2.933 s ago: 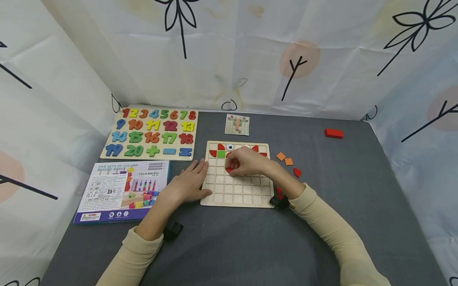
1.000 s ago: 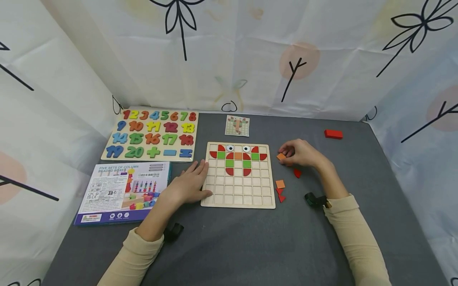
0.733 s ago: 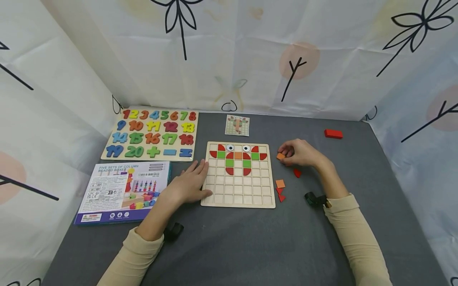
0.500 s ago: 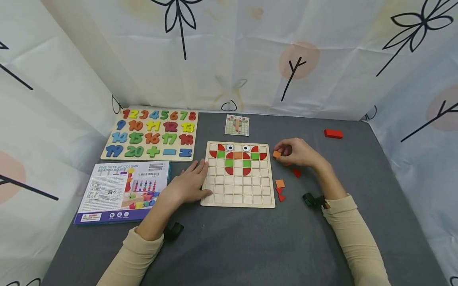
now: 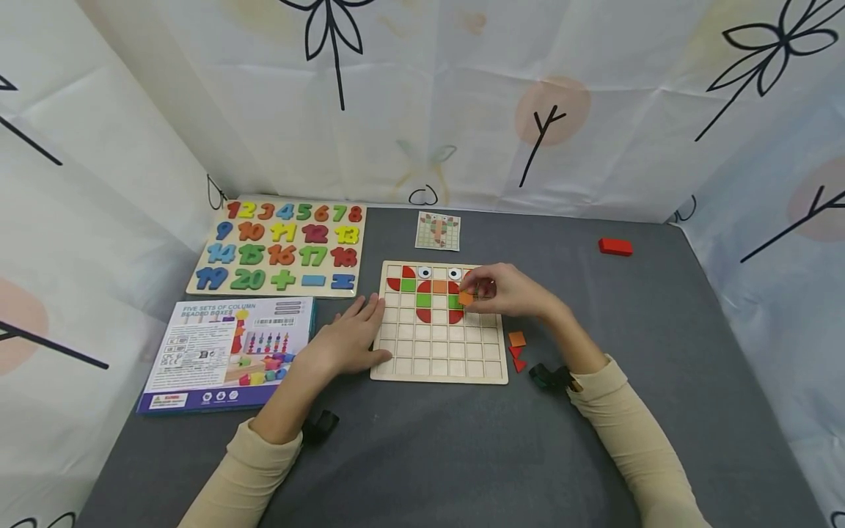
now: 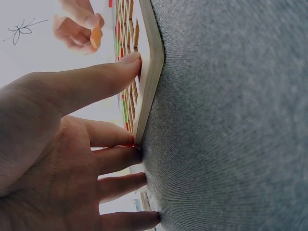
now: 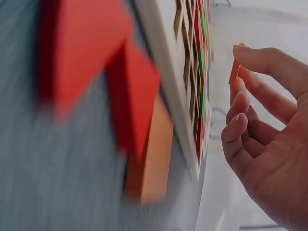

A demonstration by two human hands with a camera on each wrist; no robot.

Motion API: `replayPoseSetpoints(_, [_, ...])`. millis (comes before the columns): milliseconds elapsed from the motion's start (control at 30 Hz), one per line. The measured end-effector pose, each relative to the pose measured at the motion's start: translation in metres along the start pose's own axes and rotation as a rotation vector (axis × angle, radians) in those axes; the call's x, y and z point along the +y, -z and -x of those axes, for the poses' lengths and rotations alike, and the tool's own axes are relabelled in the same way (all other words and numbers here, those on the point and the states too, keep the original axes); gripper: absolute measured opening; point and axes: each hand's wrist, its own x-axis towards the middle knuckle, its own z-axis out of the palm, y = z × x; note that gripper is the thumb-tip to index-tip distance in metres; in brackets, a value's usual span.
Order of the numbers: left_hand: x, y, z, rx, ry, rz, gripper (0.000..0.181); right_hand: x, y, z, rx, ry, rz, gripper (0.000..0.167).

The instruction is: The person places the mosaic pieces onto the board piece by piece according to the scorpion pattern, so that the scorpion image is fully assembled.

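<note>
My right hand (image 5: 505,290) pinches an orange square tile (image 5: 465,298) between thumb and fingers, above the right half of the wooden grid board (image 5: 439,370). In the right wrist view the orange tile (image 7: 235,71) is held clear of the board, edge-on. My left hand (image 5: 346,341) rests with fingers spread at the board's left edge; in the left wrist view the thumb (image 6: 108,77) lies on the rim. Red quarter-round, green and orange pieces and two eye discs (image 5: 425,273) fill cells in the board's upper rows. My right hand covers some of the upper right cells.
Right of the board lie an orange tile (image 5: 517,339) and red pieces (image 5: 518,364). A pattern card (image 5: 438,231) sits behind it. On the left are a number puzzle (image 5: 273,253) and a boxed set (image 5: 227,352). A red block (image 5: 615,247) lies at the back right.
My right hand has picked up the orange tile beside the board and carried it left over the board. Earlier it left the grid for the loose pieces. My left hand stays put.
</note>
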Motion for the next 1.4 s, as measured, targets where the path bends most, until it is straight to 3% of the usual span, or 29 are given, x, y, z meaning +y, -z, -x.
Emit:
replayPoseSetpoints(300, [-0.001, 0.000, 0.001, 0.013, -0.013, -0.006, 0.099, -0.015, -0.016, -0.025, -0.075, 0.062, 0.129, 0.029])
replayPoseSetpoints(633, [-0.001, 0.000, 0.001, 0.004, -0.015, -0.003, 0.101, -0.027, -0.020, -0.039, -0.121, 0.009, 0.199, 0.028])
replayPoseSetpoints(967, [-0.002, 0.000, 0.000, 0.012, -0.019, -0.008, 0.100, -0.034, -0.022, -0.041, -0.125, -0.007, 0.230, 0.027])
replayPoseSetpoints(1400, [0.000, 0.001, 0.001, 0.007, -0.016, 0.002, 0.100, -0.029, -0.021, -0.034, -0.074, 0.024, 0.222, 0.021])
